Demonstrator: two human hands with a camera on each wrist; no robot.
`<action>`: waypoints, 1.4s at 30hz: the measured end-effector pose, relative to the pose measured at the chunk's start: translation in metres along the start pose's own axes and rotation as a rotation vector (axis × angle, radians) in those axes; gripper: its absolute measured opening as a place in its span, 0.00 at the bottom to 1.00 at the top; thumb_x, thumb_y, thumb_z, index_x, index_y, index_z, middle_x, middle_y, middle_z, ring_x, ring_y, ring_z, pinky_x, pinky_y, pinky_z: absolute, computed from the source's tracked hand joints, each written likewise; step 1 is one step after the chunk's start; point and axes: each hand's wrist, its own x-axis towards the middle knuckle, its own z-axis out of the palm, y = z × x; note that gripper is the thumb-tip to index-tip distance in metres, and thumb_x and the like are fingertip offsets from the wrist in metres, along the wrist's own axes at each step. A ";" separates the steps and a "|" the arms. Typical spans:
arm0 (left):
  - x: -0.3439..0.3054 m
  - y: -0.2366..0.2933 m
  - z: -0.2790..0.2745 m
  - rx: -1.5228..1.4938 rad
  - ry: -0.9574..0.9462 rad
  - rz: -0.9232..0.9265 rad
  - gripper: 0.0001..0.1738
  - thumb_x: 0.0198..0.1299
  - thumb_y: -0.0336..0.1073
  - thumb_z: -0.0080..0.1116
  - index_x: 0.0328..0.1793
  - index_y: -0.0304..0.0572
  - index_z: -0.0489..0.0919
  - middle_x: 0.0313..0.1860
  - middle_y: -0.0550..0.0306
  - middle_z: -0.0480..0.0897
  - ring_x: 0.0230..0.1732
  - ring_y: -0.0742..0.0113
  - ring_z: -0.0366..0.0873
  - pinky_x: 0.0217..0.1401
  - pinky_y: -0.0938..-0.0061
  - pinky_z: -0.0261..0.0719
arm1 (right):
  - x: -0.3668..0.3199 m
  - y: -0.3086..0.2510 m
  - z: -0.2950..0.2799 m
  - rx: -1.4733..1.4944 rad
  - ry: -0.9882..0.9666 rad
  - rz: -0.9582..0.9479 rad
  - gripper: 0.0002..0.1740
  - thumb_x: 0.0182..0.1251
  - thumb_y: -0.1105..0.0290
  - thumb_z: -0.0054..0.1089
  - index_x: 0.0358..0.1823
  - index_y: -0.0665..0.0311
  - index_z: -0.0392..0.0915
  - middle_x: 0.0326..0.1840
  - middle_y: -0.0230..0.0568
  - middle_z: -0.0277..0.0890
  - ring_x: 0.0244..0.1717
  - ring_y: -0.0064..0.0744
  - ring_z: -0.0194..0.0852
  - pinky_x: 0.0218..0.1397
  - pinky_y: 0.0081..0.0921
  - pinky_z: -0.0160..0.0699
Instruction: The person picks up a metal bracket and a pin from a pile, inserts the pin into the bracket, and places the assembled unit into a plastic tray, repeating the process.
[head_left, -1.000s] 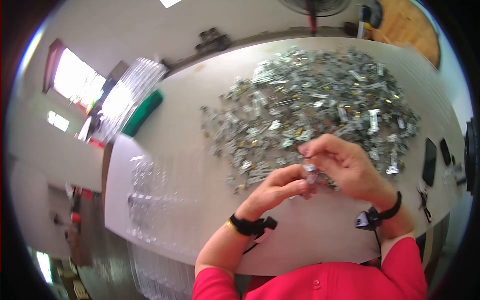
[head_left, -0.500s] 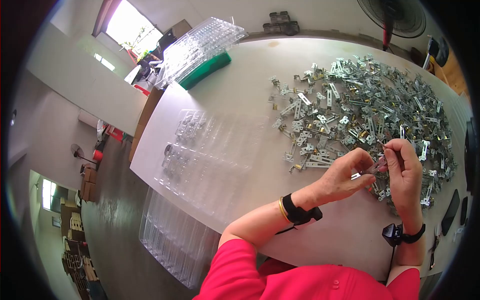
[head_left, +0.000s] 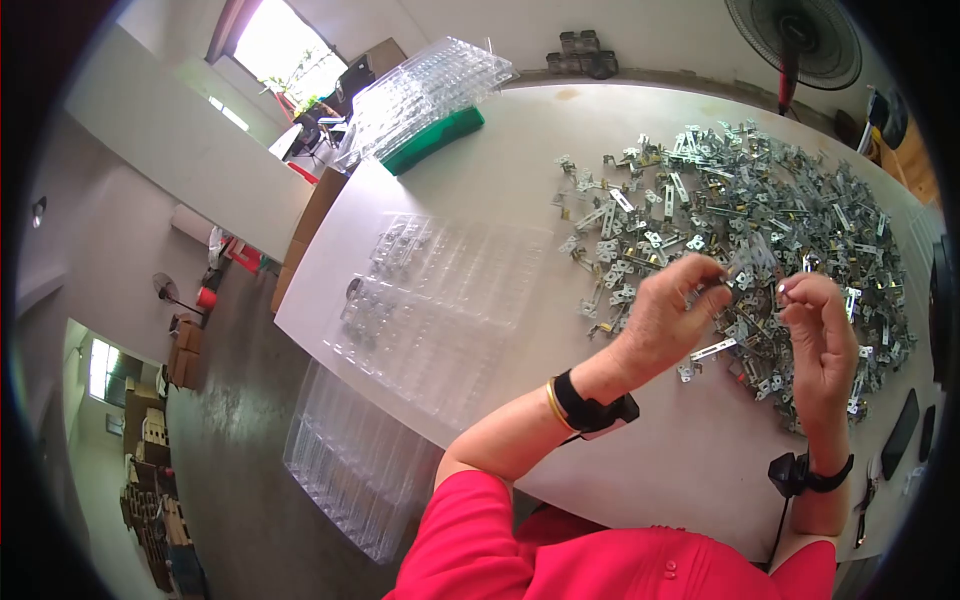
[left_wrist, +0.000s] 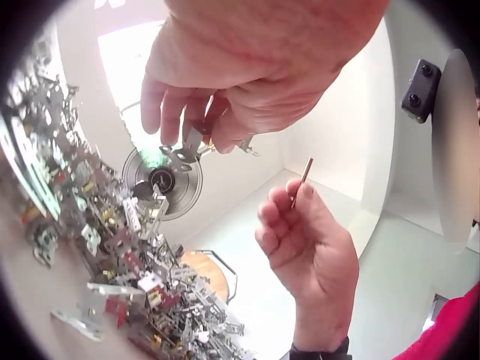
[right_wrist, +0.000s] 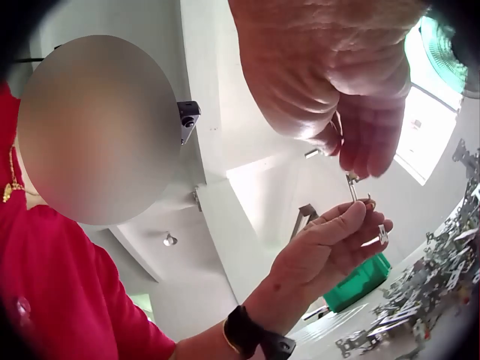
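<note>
The left hand (head_left: 665, 315) is raised over the near left side of a heap of small metal parts (head_left: 770, 210). In the left wrist view the left hand (left_wrist: 255, 67) grips a shiny metal bracket (left_wrist: 184, 152) in its fingertips. Beside it the right hand (left_wrist: 319, 259) pinches a thin metal pin (left_wrist: 307, 171) between thumb and fingers. The two hands are apart, a short gap between them. The right wrist view has the right hand (right_wrist: 337, 82) above the left hand (right_wrist: 322, 247), whose fingers hold small metal pieces.
Clear plastic trays (head_left: 440, 320) lie on the table's left, some with metal parts. More trays (head_left: 430, 90) are stacked at the back left beside a green object (head_left: 435, 140). A dark phone-like object (head_left: 900, 435) and pliers (head_left: 867, 505) lie at the right edge. Trays (head_left: 350, 460) stand below the table edge.
The hands, close together over one piece before, have drawn apart, the left hand to the left and upward. The head view has swung, so the table and heap appear further right than at first.
</note>
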 end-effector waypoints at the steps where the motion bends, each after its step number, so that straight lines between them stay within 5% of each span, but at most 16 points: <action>1: 0.002 0.009 -0.009 0.103 0.036 0.023 0.12 0.64 0.29 0.70 0.52 0.38 0.82 0.43 0.57 0.86 0.44 0.72 0.81 0.50 0.74 0.79 | -0.003 -0.003 0.000 0.007 -0.001 0.000 0.03 0.77 0.76 0.58 0.48 0.65 0.76 0.48 0.42 0.79 0.47 0.30 0.78 0.51 0.24 0.76; 3: 0.005 0.015 -0.028 0.217 0.119 0.104 0.11 0.63 0.29 0.71 0.50 0.37 0.84 0.42 0.57 0.85 0.43 0.71 0.80 0.49 0.74 0.78 | -0.010 -0.009 0.000 0.220 -0.311 0.312 0.05 0.74 0.77 0.61 0.47 0.66 0.76 0.39 0.40 0.81 0.38 0.31 0.81 0.44 0.26 0.78; 4: 0.004 0.021 -0.040 0.296 0.147 0.138 0.10 0.62 0.29 0.71 0.49 0.36 0.85 0.41 0.57 0.85 0.43 0.71 0.80 0.49 0.75 0.78 | -0.012 -0.011 0.004 0.230 -0.314 0.315 0.05 0.74 0.77 0.61 0.47 0.66 0.76 0.39 0.40 0.81 0.38 0.31 0.81 0.44 0.26 0.78; 6: -0.002 0.026 -0.068 0.359 0.175 0.035 0.10 0.63 0.29 0.71 0.48 0.35 0.86 0.42 0.57 0.85 0.43 0.73 0.81 0.48 0.76 0.80 | -0.016 -0.015 0.015 0.186 -0.631 0.256 0.05 0.71 0.79 0.62 0.45 0.68 0.77 0.31 0.39 0.79 0.32 0.31 0.81 0.38 0.28 0.77; 10: -0.023 0.027 -0.149 0.550 0.269 -0.151 0.10 0.64 0.28 0.69 0.50 0.33 0.87 0.40 0.56 0.88 0.41 0.73 0.85 0.47 0.79 0.83 | -0.023 -0.011 0.030 0.201 -0.984 0.181 0.05 0.68 0.77 0.63 0.43 0.66 0.78 0.31 0.45 0.81 0.33 0.43 0.84 0.37 0.33 0.79; 17: -0.102 0.020 -0.310 1.215 0.421 -0.308 0.11 0.58 0.32 0.69 0.43 0.31 0.88 0.33 0.51 0.89 0.34 0.70 0.85 0.41 0.73 0.82 | -0.036 0.017 0.048 0.223 -1.362 0.260 0.07 0.71 0.68 0.61 0.45 0.62 0.79 0.35 0.44 0.85 0.38 0.47 0.85 0.42 0.39 0.80; 27: -0.162 -0.004 -0.371 1.212 0.463 -0.773 0.10 0.55 0.34 0.70 0.40 0.34 0.88 0.31 0.48 0.89 0.34 0.58 0.88 0.43 0.65 0.84 | -0.041 0.036 0.059 0.218 -1.464 0.266 0.10 0.73 0.63 0.63 0.47 0.61 0.81 0.35 0.44 0.84 0.37 0.44 0.84 0.42 0.36 0.79; 42: -0.161 -0.017 -0.363 1.343 0.334 -0.782 0.11 0.52 0.33 0.71 0.40 0.34 0.88 0.36 0.42 0.89 0.40 0.49 0.89 0.48 0.62 0.85 | -0.037 0.033 0.058 0.199 -1.477 0.316 0.10 0.73 0.63 0.60 0.47 0.61 0.80 0.37 0.44 0.85 0.41 0.46 0.84 0.46 0.38 0.80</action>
